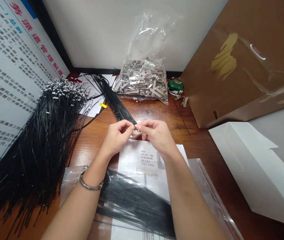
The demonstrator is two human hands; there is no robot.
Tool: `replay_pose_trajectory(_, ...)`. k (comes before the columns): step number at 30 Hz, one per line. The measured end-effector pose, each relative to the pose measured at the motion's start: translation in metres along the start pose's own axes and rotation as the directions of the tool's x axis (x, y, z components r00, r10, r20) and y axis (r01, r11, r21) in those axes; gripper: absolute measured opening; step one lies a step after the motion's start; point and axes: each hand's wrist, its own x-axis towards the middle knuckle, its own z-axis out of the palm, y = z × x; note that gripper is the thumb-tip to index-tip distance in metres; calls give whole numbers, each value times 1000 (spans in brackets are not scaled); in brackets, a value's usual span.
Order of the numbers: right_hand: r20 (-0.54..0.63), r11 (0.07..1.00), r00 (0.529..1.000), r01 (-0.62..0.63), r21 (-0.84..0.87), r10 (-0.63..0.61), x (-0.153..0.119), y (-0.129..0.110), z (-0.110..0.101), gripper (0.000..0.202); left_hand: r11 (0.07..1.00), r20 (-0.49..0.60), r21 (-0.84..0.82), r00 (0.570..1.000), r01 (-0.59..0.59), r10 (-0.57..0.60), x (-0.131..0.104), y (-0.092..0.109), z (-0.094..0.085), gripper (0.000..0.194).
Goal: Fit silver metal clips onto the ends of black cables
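My left hand [120, 136] and my right hand [156, 134] meet fingertip to fingertip over the middle of the table, both closed in a pinch. Between them are the near ends of a bundle of thin black wires [118, 104], which runs back and left under a yellow tie. A small pale piece shows at the fingertips, too small to make out. Below the hands lies a printed white sheet [142, 151]. Under my forearms a clear plastic bag [129, 186] holds more black wires.
At left a big pile of black wires [49, 133] with white connectors leans on a printed board [14, 56]. Behind stands a clear bag of metal clips [144, 81], beside a green tape measure [176, 85]. A brown box [252, 63] and white box [254, 170] occupy the right.
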Motion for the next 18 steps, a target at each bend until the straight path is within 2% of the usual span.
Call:
replay_pose_trajectory(3,-8,1000,1000,-4,13,4,1,0,0,17,1000,-8,11,1000,-4,4,0,0,0,16)
replay_pose_trajectory(9,3,991,998,-63,114,63,1,-1,0,14,996,7,-94,1000,7,-7,1,3,1,18)
replay_pose_trajectory(18,28,1000,1000,14,22,-14,0,0,-1,15,993,15,-113,1000,27,-25,1,2,-1,18)
